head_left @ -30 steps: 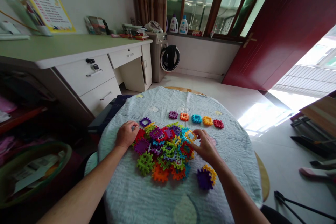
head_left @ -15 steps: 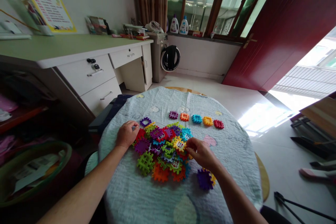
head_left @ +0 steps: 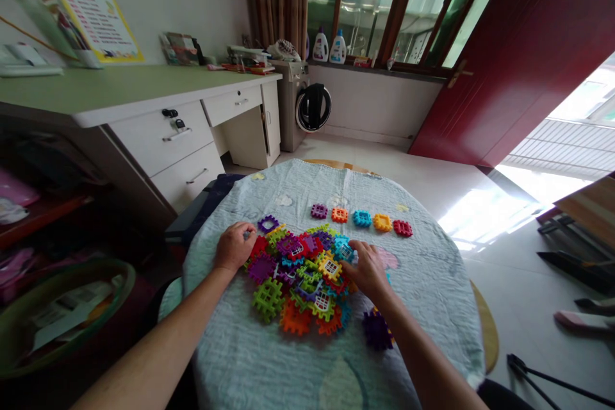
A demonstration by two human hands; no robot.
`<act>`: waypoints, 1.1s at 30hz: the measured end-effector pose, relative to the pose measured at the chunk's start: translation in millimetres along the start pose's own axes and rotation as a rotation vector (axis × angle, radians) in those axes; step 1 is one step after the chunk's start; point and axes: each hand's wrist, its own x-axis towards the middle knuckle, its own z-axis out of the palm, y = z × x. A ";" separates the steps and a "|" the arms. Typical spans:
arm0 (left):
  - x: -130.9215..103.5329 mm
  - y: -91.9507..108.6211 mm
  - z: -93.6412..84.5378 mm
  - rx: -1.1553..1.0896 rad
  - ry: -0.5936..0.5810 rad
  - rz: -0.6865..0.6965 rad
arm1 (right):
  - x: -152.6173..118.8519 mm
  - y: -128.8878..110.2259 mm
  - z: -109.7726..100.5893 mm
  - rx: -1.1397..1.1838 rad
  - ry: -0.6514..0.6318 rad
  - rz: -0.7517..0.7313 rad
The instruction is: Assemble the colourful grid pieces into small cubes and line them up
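Observation:
A heap of toothed plastic building blocks in many colours lies on the cloth, among them a green block (head_left: 268, 300), an orange block (head_left: 295, 318) and a yellow window block (head_left: 329, 266). My left hand (head_left: 234, 247) rests at the heap's left edge beside a red block (head_left: 258, 246), fingers curled; a small greyish bit shows at the fingertips, too small to name. At the right side, the thumb and fingers of my right hand (head_left: 368, 267) close around the edge of a light blue window block (head_left: 343, 248). Part of that block is hidden by the fingers.
Behind the heap stands a row of several blocks, from a purple block (head_left: 319, 211) to a red one (head_left: 402, 228). A dark purple block (head_left: 377, 330) lies near my right forearm. The round table wears a pale cloth (head_left: 269, 371). A desk (head_left: 168, 93) stands left.
My right hand has moved up from beside the yellow window block to the light blue one. A light blue edge now shows beyond my right wrist. My left hand has stayed in place.

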 end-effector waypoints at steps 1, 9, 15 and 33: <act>-0.1 0.1 0.0 -0.002 0.002 0.002 | 0.4 -0.6 1.2 0.007 0.011 0.008; 0.2 2.5 -2.1 -0.006 -0.008 -0.007 | 5.8 32.4 -33.1 0.023 0.094 0.121; 0.3 -0.2 -0.7 0.003 -0.010 -0.001 | -21.3 55.8 -65.2 -0.029 -0.109 0.135; 0.3 0.8 -1.4 0.004 -0.012 -0.001 | -34.6 46.1 -56.5 -0.172 -0.275 0.127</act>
